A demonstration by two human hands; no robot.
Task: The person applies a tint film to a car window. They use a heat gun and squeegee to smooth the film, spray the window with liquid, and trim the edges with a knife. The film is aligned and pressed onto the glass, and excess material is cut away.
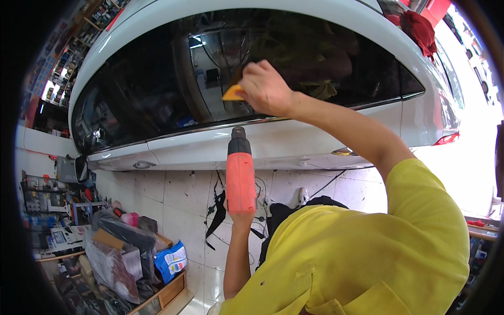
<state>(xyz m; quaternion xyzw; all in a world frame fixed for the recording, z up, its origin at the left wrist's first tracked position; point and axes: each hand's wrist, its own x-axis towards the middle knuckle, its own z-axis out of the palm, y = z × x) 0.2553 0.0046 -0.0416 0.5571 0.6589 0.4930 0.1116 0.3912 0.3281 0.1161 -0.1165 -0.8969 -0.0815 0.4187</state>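
1. Scraper (pixel 232 94), yellow, is pinched in a narrow grip by the right hand (pixel 265 88) toward 12 o'clock, over the dark car window (pixel 157 73); whether its edge touches cannot be told.
2. Heat gun (pixel 241 181), red with a black front, is held up by the left hand (pixel 240 216) toward 6 o'clock, aimed at 12; the fingers are mostly hidden behind it.
3. Right hand could be burned if the gun were swung closer while hot; whether it is running cannot be seen.
4. Trim strip (pixel 262 121) could be overheated if one spot were heated too long.
5. Window could be scratched if grit were dragged under the scraper.
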